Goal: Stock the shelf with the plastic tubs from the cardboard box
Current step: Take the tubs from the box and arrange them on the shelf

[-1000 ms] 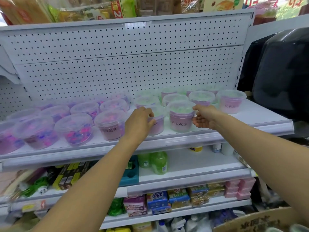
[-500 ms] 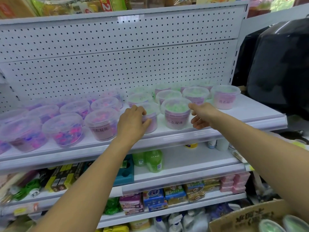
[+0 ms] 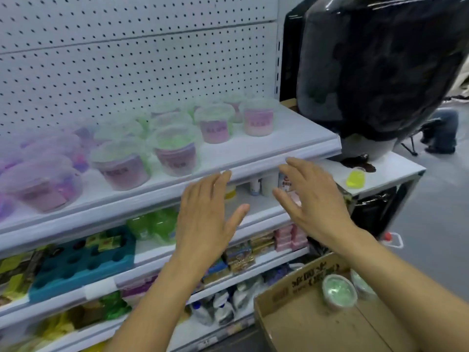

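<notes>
two hands hang in front of the shelf edge, both empty with fingers straight and spread: the left hand (image 3: 203,217) lower and nearer the middle, the right hand (image 3: 312,199) just beside it, palms facing each other. above them the plastic tubs (image 3: 175,148) stand in blurred rows on the white shelf (image 3: 253,153). at lower right the cardboard box (image 3: 304,316) holds a green-lidded tub (image 3: 338,292) and part of another.
</notes>
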Demonstrator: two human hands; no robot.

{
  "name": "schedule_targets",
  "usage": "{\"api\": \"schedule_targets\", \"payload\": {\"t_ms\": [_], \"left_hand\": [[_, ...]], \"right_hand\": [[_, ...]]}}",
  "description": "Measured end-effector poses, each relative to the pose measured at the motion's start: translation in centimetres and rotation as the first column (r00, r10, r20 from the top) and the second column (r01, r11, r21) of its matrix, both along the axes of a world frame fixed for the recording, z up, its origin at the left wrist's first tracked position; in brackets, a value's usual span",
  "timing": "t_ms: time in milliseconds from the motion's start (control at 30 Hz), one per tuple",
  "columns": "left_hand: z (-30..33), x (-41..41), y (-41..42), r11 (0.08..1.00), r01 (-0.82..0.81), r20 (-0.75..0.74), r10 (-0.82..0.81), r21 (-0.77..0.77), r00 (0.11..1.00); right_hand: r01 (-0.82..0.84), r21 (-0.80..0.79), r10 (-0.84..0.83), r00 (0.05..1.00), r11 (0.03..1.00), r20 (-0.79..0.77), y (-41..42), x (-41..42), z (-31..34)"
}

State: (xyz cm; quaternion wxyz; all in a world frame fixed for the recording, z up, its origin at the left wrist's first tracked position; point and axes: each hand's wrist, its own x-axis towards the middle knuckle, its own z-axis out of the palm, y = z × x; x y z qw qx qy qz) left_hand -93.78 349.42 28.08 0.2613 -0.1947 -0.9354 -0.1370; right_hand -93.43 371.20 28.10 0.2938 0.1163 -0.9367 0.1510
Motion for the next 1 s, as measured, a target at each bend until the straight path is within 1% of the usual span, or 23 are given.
{"api": "schedule_targets", "payload": {"t_ms": [67,133,233,300,433,533,633,733,800,867,900,933,1000], "left_hand": [[-1.8,0.7,3.7,0.999,0.038,0.066,-0.038,-0.007,0.997],[-4.0,1.3,7.7,0.997,0.074,0.14,-0.071,-0.015,0.988],[-7.9,1.9,13.8,0.994,0.11,0.283,-0.104,-0.004,0.953],[-10.8,2.2,17.8,0.993,0.121,0.406,-0.117,0.016,0.906],[-18.1,2.2,24.8,0.991,0.108,0.634,-0.133,0.079,0.762],[-24.0,2.0,28.7,0.996,0.004,0.788,-0.069,0.085,0.611],[-29.8,1.1,31.3,0.99,-0.104,0.874,-0.03,0.092,0.485],[-35.7,-0.6,32.5,0.968,-0.211,0.918,-0.042,0.135,0.395],[-39.8,-1.8,33.0,0.943,-0.296,0.942,-0.05,0.154,0.332],[-43.5,-2.8,33.2,0.909,-0.399,0.968,-0.017,0.118,0.249],[-45.2,-3.2,33.2,0.881,-0.464,0.98,-0.003,0.097,0.199],[-46.6,-3.5,33.3,0.851,-0.52,0.989,0.003,0.076,0.15],[-48.9,-3.8,33.6,0.811,-0.584,0.996,0.016,0.039,0.089]], "right_hand": [[0.027,0.041,-0.028,1.0,0.999,0.012,3.9,1.6,-2.0],[0.065,0.053,-0.068,0.996,0.997,0.061,8.4,2.8,-4.4],[0.153,0.01,-0.152,0.964,0.988,0.219,15.4,4.4,-8.6],[0.211,-0.024,-0.189,0.914,0.977,0.358,19.9,5.0,-11.7],[0.263,-0.013,-0.205,0.781,0.965,0.59,27.5,5.4,-18.6],[0.314,-0.048,-0.179,0.653,0.948,0.736,30.8,5.1,-23.9],[0.406,-0.105,-0.137,0.525,0.908,0.84,32.9,3.9,-29.6],[0.522,-0.107,-0.108,0.364,0.846,0.925,34.2,2.0,-35.3],[0.568,-0.129,-0.06,0.302,0.813,0.951,35.0,0.8,-39.3],[0.619,-0.162,-0.013,0.269,0.768,0.963,35.6,-0.1,-43.0],[0.661,-0.189,0.016,0.259,0.726,0.966,35.7,-0.6,-44.6],[0.717,-0.215,0.04,0.253,0.663,0.967,35.7,-1.1,-45.8],[0.833,-0.254,0.074,0.25,0.492,0.965,35.5,-2.1,-47.6]]}}
